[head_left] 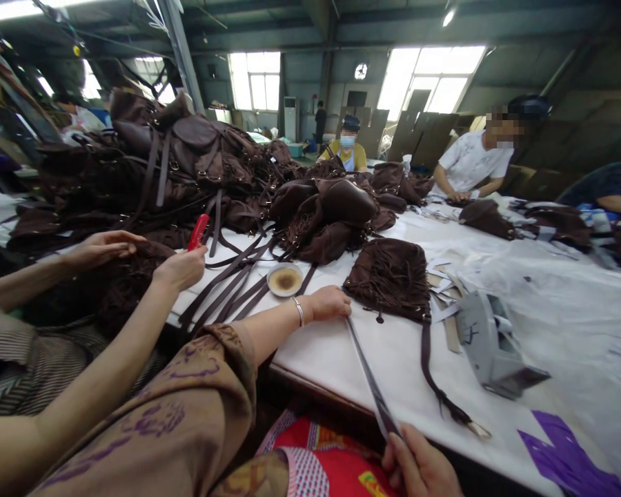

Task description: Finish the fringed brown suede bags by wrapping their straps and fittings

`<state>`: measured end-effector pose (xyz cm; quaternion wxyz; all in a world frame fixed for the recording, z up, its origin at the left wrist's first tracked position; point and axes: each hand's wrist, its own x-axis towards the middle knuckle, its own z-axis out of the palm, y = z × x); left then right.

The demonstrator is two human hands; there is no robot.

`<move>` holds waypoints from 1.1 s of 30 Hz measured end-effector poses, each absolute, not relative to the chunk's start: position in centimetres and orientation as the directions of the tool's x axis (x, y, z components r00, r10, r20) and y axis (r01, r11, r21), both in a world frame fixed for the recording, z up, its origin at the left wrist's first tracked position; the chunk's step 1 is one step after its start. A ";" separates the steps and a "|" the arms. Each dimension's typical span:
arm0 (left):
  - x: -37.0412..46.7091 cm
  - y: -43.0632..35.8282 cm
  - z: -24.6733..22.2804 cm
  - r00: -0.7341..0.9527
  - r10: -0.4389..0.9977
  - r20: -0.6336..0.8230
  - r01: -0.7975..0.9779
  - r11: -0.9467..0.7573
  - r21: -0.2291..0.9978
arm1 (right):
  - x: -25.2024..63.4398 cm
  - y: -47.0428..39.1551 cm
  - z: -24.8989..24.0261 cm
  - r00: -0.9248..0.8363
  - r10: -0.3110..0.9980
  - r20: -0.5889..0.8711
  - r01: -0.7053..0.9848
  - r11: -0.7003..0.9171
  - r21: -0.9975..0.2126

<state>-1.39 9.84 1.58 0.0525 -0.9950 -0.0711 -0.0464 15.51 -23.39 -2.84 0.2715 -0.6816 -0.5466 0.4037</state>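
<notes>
A dark strap [367, 373] runs taut over the table's front edge between my two hands. My left hand [327, 304], with a silver bangle at the wrist, is closed on its far end, close to a fringed brown bag [390, 275] lying on the table. Lower down, near my lap, my right hand [419, 464] pinches the strap's near end between thumb and fingers. A round dish [284, 279] with a brownish substance sits just behind my left wrist.
At the left, a person's hands [181, 268] hold a red tool [199, 232] and brown material. Brown bags [186, 152] are heaped behind. A grey tape dispenser [491, 342], paper scraps [448, 304] and purple pieces [569, 449] lie right. Other people work across the table [315, 366].
</notes>
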 end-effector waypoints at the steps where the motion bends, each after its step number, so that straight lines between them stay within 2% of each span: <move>1: -1.4 10.7 1.6 0.980 0.170 0.104 0.181 -0.978 -0.104 | 15.5 -23.3 -3.0 0.069 0.966 -0.250 0.522 -0.249 -0.816; 6: -0.9 12.7 1.7 0.948 0.300 0.109 0.311 -0.944 -0.113 | 15.3 -23.1 -2.9 0.104 0.961 -0.257 0.461 -0.275 -0.844; 12: -0.5 9.7 3.8 0.939 0.337 0.072 0.343 -0.933 -0.113 | 14.9 -22.9 -1.6 0.190 0.937 -0.293 0.380 -0.346 -0.858; 14: -0.4 6.3 5.2 0.960 0.271 0.072 0.276 -0.959 -0.070 | 14.9 -22.7 -1.0 0.211 0.931 -0.299 0.380 -0.360 -0.852; 18: 0.8 -2.1 6.6 0.986 -0.083 0.147 -0.105 -0.983 0.148 | 14.7 -22.0 0.2 0.186 0.937 -0.295 0.395 -0.346 -0.851; 22: 1.8 -6.0 5.3 0.991 -0.129 0.039 -0.134 -0.974 0.184 | 14.9 -21.5 1.0 0.145 0.971 -0.190 0.527 -0.238 -0.816; 25: 0.7 -3.7 5.0 0.997 -0.080 0.015 -0.081 -0.975 0.209 | 15.9 -22.6 0.3 0.153 0.983 -0.105 0.731 -0.183 -0.657; 28: -2.0 0.5 5.8 0.995 0.086 0.046 0.074 -0.972 0.222 | 17.6 -25.0 -0.9 0.191 0.976 -0.102 0.818 -0.216 -0.533; 30: -4.1 2.9 6.0 0.971 0.238 0.033 0.229 -0.957 0.181 | 18.6 -26.5 -1.3 0.189 0.978 -0.089 0.816 -0.207 -0.540; 33: -6.5 4.7 5.3 0.910 0.414 -0.012 0.413 -0.904 0.110 | 19.6 -27.6 -0.8 0.126 0.986 -0.110 0.751 -0.168 -0.639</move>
